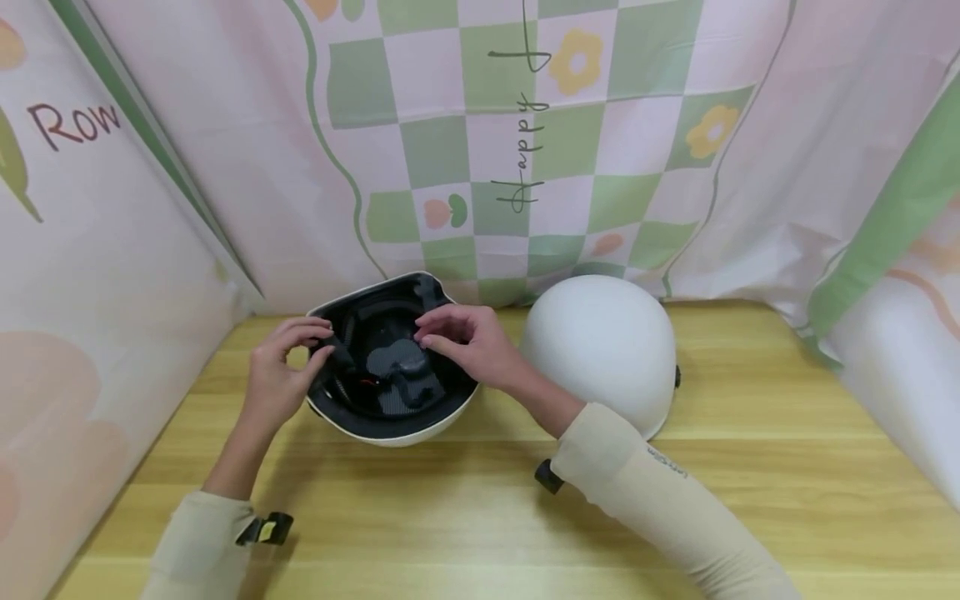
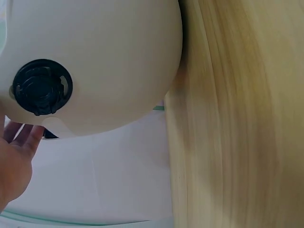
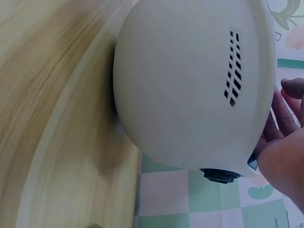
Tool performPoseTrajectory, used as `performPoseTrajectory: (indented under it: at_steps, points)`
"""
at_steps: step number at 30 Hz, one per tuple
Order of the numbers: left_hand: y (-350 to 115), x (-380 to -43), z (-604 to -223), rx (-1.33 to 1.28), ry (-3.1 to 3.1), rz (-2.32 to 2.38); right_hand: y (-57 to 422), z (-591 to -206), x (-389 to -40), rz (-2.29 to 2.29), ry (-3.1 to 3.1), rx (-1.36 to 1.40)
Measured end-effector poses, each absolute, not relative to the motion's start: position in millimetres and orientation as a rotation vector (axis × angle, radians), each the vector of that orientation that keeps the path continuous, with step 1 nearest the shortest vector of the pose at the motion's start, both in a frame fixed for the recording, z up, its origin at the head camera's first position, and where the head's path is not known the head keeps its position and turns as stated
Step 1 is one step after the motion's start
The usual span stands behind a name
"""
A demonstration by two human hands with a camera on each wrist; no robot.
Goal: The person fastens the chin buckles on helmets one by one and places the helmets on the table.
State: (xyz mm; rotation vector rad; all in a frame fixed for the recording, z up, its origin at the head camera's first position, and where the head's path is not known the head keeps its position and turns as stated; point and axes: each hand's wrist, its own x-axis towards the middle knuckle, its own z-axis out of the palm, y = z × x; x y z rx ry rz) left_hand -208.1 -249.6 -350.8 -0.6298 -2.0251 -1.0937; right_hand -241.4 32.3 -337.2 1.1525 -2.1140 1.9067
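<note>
2 white helmets on the tabletop [image 1: 420, 517]. Working on the upturned helmet [image 1: 386, 333], left of the pair, dome down, opening up; presumably flipped for access to the black liner [image 1: 401, 357]. Other helmet [image 1: 600, 350] just beside, dome up, probably parked clear of the work. Left hand [image 1: 279, 371] at the left rim, thumb and fingers curled with a gap between, dark padding at the tips; can't tell whether gripped. Right hand [image 1: 480, 346] across the opposite side, thumb and fingertips nearly together over the interior; can't confirm any hold. Left wrist view: black knob [image 2: 42, 87] near the fingers. Right wrist view: slotted vents [image 3: 233, 69], fingertips hidden past the rim. Reading the 2-sided placement as likely steadying for a round, rock-prone base
</note>
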Motion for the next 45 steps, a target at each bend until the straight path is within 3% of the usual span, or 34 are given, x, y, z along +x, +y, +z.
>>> performPoseTrajectory:
  at_steps: [22,45]
  points:
    - [-252,-198,-347,-0.248,-2.054,-1.319,58,-325,-246,1.556,-2.325,0.750]
    - [-272,-203,-362,-0.162,-2.270,-1.357,82,-323,-245,1.683,-2.666,0.955]
